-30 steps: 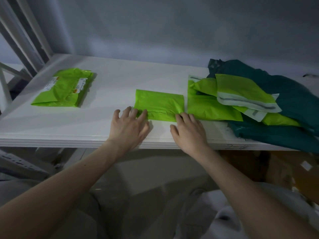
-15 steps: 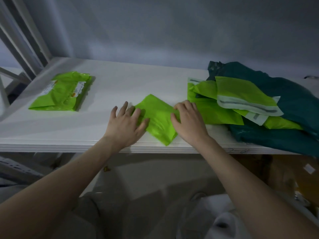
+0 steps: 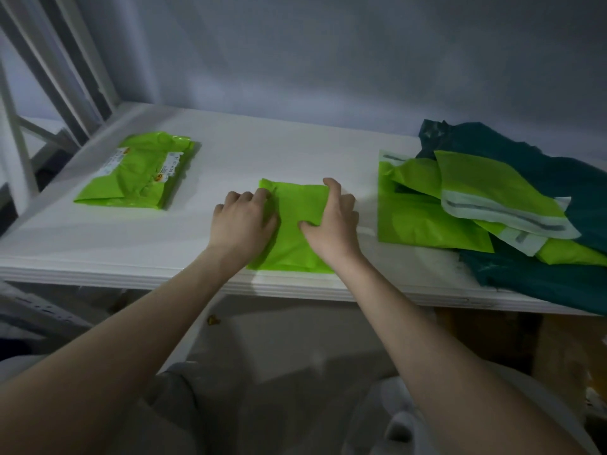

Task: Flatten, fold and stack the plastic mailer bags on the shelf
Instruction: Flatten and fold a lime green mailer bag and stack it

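A folded bright green mailer bag lies near the front edge of the white shelf, its long side pointing away from me. My left hand has its fingers curled over the bag's left edge near the far corner. On the other side, my right hand holds the right edge, thumb on top of the bag and index finger at the far right corner. Folded green bags with labels form a stack at the left of the shelf.
A loose pile of unfolded green mailers and dark teal mailers covers the shelf's right end and hangs over its front edge. White shelf uprights rise at the far left. A grey wall stands behind the shelf.
The folded bag has been turned from lying crosswise, through a diagonal, to lengthwise. My hands moved from flat at its near edge to grasping its two sides.
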A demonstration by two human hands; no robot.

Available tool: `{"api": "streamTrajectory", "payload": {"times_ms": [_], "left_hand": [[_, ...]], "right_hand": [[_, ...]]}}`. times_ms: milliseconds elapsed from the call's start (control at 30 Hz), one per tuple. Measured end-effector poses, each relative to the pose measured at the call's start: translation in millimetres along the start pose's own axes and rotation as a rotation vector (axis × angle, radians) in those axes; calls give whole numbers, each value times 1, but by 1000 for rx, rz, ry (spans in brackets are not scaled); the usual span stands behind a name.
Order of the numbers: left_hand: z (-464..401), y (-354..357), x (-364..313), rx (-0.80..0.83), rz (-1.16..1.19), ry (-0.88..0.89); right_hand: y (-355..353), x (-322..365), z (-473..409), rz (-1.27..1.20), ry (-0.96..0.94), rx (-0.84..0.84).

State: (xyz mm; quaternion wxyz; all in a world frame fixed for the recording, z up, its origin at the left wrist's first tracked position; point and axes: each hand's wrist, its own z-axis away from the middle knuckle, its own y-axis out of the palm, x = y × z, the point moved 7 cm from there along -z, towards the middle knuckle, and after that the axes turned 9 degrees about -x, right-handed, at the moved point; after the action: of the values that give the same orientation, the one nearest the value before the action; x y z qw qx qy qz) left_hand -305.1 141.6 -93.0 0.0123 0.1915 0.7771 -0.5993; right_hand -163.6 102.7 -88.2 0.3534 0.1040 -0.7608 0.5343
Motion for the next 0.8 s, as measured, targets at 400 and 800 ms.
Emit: {"api": "streamTrajectory", "payload": {"times_ms": [400, 800], "left_hand": [[-42, -49, 53, -139, 423, -42], [-64, -36, 124, -59, 274, -84]], "right_hand": [[25, 51, -17, -230, -100, -127], [98, 101, -40, 23, -221, 28]]}}
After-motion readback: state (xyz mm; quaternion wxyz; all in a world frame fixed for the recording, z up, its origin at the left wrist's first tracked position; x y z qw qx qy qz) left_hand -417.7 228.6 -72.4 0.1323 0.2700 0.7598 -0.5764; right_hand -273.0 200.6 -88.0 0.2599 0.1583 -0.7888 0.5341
